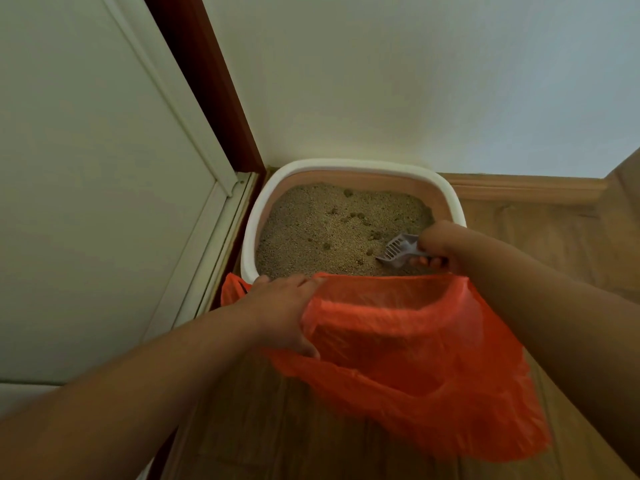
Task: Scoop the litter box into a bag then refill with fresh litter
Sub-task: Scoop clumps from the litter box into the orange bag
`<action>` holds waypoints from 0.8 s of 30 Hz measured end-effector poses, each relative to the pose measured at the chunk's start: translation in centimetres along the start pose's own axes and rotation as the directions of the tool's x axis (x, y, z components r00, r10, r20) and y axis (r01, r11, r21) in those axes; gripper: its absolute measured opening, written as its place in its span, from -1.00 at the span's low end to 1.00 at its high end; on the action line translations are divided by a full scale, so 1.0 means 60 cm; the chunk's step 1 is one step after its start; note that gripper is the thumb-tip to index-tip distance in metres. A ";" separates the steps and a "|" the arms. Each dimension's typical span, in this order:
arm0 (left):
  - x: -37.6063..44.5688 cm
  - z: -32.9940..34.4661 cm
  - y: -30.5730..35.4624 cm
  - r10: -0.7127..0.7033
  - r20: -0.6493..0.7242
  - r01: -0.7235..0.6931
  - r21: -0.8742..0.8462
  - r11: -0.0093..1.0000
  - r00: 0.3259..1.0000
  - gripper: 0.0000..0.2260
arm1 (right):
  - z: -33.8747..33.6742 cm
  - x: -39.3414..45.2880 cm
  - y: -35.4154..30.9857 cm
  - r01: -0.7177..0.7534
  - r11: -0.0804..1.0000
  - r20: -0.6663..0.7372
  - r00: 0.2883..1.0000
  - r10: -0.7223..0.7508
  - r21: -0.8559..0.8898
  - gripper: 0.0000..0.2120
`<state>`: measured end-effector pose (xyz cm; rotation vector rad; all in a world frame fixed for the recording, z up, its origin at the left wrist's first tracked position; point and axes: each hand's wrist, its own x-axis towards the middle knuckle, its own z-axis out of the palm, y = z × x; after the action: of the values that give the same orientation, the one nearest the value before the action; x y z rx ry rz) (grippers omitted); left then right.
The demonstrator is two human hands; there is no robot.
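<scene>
We see a thin, crinkled orange plastic bag (415, 358), slightly translucent with a soft sheen. The litter box (346, 165) looks like smooth matt plastic, white at the rim and pinkish inside. The litter (322, 230) is coarse, sandy, beige grain. The scoop (398, 251) is pale slotted plastic. The floor (540, 223) shows matt wood grain.

The wooden floor (540, 230) carries the litter box (252, 223), set in the corner.

Left hand (282, 311) clenched; right hand (437, 244) seemingly gripping.
</scene>
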<state>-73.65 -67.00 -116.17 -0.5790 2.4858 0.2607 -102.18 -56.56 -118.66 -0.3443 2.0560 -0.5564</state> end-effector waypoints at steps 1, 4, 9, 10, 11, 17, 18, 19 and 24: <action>0.002 0.002 -0.001 0.001 -0.002 -0.001 -0.008 1.000 1.000 0.18 | 0.006 0.004 0.001 -0.005 1.000 0.017 1.000 0.005 0.012 -0.73; 0.007 0.006 -0.005 0.003 -0.011 -0.003 -0.021 1.000 1.000 0.18 | 0.024 0.022 -0.001 -0.018 0.999 0.043 0.999 0.017 0.035 -0.71; 0.011 0.007 -0.018 -0.030 -0.047 0.029 -0.035 0.999 0.998 0.18 | 0.051 0.074 -0.003 -0.012 0.987 0.038 0.999 0.006 0.160 -0.65; 0.012 0.006 -0.020 -0.039 -0.058 0.037 -0.041 0.998 0.998 0.17 | 0.057 0.081 -0.005 0.001 0.983 0.032 0.999 -0.007 0.184 -0.67; 0.012 0.006 -0.023 -0.048 -0.070 0.044 -0.048 0.998 0.996 0.17 | 0.064 0.088 -0.007 0.019 0.979 0.021 1.000 -0.023 0.201 -0.70; 0.007 0.006 -0.033 -0.075 -0.081 0.068 -0.093 0.993 0.994 0.15 | 0.093 0.130 -0.026 0.097 0.965 -0.013 0.995 -0.097 0.243 -0.72; 0.005 0.007 -0.033 -0.078 -0.083 0.070 -0.090 0.993 0.994 0.15 | 0.099 0.134 -0.031 0.114 0.971 -0.013 0.993 -0.114 0.208 -0.72; 0.003 0.006 -0.034 -0.081 -0.086 0.073 -0.085 0.994 0.993 0.14 | 0.106 0.139 -0.035 0.142 0.973 -0.025 0.990 -0.139 0.185 -0.72; -0.008 0.008 -0.035 -0.100 -0.097 0.092 -0.086 0.992 0.990 0.13 | 0.142 0.152 -0.053 0.168 0.893 -0.045 0.985 -0.164 0.418 -0.75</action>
<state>-72.10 -68.53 -116.42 -0.7613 2.5444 0.3026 -99.50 -65.53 -127.52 -0.2601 1.8608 -1.0863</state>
